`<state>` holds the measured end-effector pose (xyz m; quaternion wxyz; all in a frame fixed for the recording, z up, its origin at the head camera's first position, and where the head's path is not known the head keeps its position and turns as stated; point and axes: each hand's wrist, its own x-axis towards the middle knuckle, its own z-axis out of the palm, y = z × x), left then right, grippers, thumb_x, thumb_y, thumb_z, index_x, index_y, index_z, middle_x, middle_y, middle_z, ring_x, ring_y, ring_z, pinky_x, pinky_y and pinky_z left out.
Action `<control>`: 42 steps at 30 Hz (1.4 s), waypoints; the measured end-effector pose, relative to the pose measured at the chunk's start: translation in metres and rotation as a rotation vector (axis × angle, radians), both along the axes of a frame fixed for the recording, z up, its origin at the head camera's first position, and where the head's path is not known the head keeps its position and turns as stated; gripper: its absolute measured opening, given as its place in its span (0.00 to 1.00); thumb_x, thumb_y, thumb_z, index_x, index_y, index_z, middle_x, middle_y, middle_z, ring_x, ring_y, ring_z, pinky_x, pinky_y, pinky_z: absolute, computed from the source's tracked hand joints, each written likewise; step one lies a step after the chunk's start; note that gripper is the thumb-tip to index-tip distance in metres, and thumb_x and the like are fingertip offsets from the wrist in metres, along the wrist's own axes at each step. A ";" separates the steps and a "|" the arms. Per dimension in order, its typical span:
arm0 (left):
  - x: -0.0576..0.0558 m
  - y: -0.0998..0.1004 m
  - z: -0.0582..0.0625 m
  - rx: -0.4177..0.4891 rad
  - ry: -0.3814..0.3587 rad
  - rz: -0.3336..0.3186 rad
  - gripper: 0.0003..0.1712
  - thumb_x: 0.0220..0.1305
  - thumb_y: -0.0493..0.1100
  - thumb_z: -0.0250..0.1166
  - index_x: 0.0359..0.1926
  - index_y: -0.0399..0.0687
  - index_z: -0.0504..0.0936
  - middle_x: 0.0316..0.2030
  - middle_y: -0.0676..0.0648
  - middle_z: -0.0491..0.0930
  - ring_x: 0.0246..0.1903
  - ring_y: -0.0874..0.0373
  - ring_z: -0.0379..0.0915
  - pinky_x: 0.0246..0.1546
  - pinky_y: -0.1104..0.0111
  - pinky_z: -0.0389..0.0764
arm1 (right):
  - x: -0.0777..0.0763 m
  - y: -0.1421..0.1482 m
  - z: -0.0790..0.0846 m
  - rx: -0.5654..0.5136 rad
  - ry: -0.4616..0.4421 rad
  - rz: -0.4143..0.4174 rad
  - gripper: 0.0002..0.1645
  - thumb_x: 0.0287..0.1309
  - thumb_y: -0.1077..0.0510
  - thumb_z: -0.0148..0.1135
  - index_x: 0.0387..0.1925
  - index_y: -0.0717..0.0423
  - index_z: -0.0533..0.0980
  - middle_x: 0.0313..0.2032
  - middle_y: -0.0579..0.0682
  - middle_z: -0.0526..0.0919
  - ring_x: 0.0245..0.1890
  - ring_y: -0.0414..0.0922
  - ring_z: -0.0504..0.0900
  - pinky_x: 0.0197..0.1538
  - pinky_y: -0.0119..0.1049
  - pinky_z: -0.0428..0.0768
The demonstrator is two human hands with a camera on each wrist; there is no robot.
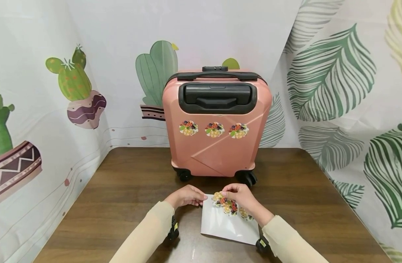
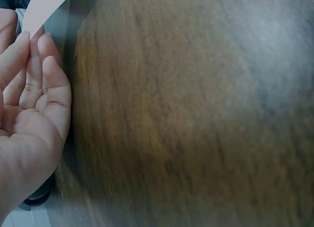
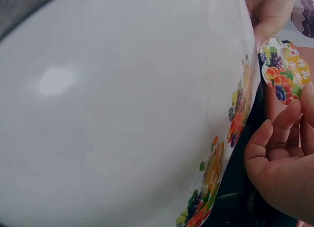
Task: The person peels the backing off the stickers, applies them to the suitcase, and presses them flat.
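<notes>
My left hand (image 1: 187, 195) pinches the upper left corner of a white sticker sheet (image 1: 227, 227) between thumb and fingers; the left wrist view shows that pinch at the sheet's pointed tip. A round fruit-print sticker (image 3: 285, 70) is pinched by my right hand (image 3: 284, 158), thumb against finger. In the right wrist view this sticker stands apart from the sheet's face, near its edge. More fruit stickers (image 3: 212, 178) lie along that edge of the sheet. Behind both hands stands a pink suitcase (image 1: 217, 153), upright, with three fruit stickers (image 1: 214, 129) in a row below its black handle recess.
The suitcase's black wheels (image 1: 185, 176) stand on a brown wooden table (image 1: 128, 190). Behind the table hangs a white cloth (image 1: 115, 44) printed with cacti and leaves. Dark wrist cameras (image 1: 173, 230) sit under my cream sleeves (image 1: 145, 230).
</notes>
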<state>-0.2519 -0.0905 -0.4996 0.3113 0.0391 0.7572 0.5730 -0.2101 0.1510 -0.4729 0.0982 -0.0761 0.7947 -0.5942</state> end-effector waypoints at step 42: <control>0.002 -0.001 0.004 0.015 -0.009 -0.018 0.09 0.69 0.36 0.65 0.43 0.31 0.86 0.22 0.54 0.80 0.27 0.63 0.75 0.32 0.74 0.78 | -0.020 -0.067 0.057 -0.024 0.261 -0.228 0.07 0.59 0.60 0.73 0.32 0.62 0.86 0.24 0.49 0.85 0.23 0.38 0.74 0.29 0.29 0.72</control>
